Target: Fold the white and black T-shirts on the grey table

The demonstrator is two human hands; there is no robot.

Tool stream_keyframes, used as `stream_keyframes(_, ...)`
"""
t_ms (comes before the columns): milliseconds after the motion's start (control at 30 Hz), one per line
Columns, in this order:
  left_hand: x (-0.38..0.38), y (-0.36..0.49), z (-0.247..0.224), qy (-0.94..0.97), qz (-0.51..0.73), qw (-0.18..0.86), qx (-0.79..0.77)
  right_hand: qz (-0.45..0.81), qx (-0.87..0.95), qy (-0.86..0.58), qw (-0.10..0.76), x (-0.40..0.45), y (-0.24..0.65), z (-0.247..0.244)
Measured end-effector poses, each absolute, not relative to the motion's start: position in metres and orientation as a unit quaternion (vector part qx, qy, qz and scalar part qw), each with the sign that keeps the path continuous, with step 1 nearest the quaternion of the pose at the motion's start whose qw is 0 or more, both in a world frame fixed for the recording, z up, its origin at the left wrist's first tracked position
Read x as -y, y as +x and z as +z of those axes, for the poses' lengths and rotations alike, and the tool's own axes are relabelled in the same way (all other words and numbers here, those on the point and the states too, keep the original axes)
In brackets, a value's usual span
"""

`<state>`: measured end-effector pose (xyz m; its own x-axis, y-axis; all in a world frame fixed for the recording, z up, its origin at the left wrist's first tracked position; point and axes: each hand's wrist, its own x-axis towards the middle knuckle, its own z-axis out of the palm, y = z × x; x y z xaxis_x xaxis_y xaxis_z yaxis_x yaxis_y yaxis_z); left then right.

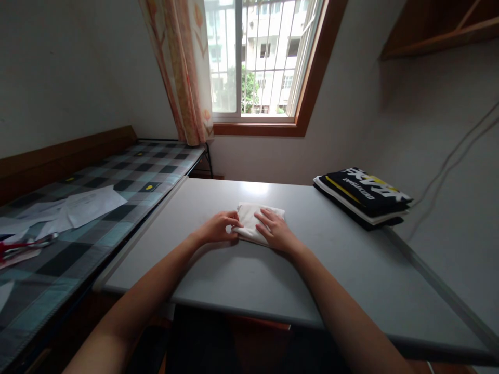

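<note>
A folded white cloth (249, 214) lies flat on the light grey table (237, 275) in front of me. At its left edge my left hand (219, 227) pinches the near corner between thumb and fingers. My right hand (277, 231) rests on the cloth's right part, palm down, fingers stretched out and slightly spread. Part of the cloth is hidden under that hand.
A stack of folded clothes (362, 195), a black printed one on top, sits at the table's right back edge. On the left, a checked bed (97, 179) adjoins the table, with papers (83, 208) and a red item (15, 249) on it. A window is ahead.
</note>
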<state>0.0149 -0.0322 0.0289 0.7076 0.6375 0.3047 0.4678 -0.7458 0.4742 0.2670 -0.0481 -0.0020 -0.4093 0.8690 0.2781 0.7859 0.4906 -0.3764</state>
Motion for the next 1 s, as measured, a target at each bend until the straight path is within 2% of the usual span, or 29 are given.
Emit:
stream_keyframes(100,0.034,0.022,0.026,0.899,0.239,0.146,-0.337,0.098,0.839,-0.502,0.187,0.048,0.267,-0.003)
stream_keyframes(233,0.034,0.029,0.016,0.874,0.261,0.127,-0.389,0.100,0.839,-0.500,0.190,0.048,0.266,-0.002)
stream_keyframes(433,0.028,0.026,0.007,0.896,0.168,0.147,-0.384,0.089,0.796,-0.490,0.344,0.049,0.268,0.009)
stream_keyframes(500,0.028,0.026,0.005,0.897,0.146,0.156,-0.386,0.086,0.789,-0.489,0.362,0.049,0.267,0.011)
stream_keyframes(567,0.028,0.026,0.004,0.897,0.144,0.158,-0.388,0.086,0.800,-0.494,0.330,0.049,0.264,0.009)
stream_keyframes(767,0.027,0.026,0.004,0.889,0.135,0.186,-0.397,0.096,0.826,-0.532,0.160,0.046,0.262,-0.003)
stream_keyframes(1000,0.027,0.026,0.005,0.882,0.126,0.186,-0.415,0.111,0.788,-0.596,0.109,0.043,0.273,0.002)
